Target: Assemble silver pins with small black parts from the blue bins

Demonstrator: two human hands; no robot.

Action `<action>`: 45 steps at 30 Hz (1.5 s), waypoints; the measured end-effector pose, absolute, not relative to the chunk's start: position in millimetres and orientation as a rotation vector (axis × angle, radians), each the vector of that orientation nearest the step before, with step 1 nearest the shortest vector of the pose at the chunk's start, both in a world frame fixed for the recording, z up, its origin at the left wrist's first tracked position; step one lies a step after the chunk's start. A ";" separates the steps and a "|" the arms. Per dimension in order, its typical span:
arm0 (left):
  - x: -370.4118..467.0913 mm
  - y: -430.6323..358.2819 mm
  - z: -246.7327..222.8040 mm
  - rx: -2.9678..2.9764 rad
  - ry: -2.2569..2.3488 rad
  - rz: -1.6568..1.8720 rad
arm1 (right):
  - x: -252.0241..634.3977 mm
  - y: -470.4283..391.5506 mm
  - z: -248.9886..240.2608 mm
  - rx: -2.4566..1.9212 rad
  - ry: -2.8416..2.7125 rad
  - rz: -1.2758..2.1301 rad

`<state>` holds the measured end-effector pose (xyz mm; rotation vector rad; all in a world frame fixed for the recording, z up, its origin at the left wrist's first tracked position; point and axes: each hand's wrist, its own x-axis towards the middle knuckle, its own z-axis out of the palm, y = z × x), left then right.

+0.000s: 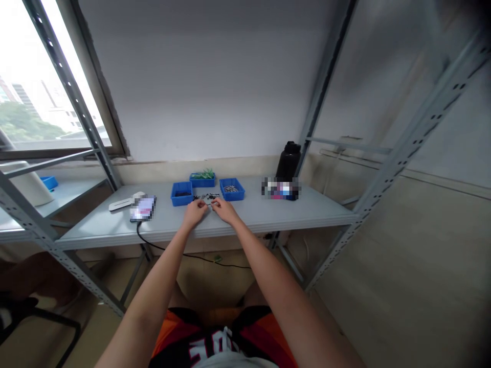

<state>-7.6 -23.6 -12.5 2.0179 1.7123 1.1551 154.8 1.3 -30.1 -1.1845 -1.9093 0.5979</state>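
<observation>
Over the front half of the grey shelf table, my left hand and my right hand are close together, a small gap between them. Both have their fingers pinched; whatever is between them is too small to make out. Just beyond the fingertips lie several small dark and silvery parts. A blue tray with dark contents is up and left of my left hand. Another blue tray, holding small shiny metal pieces, stands beyond my right hand. Behind them, a third blue tray holds green strip-like pieces.
On the left lie a phone with a black cable hanging off the front edge, and a white elongated object. A black bottle and a blurred-out item stand on the right. Metal shelf posts rise at both ends.
</observation>
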 end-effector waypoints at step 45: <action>-9.9 -13.5 -15.4 2.060 1.553 1.173 | 154.6 -7.2 -23.8 -1.113 -2.094 0.480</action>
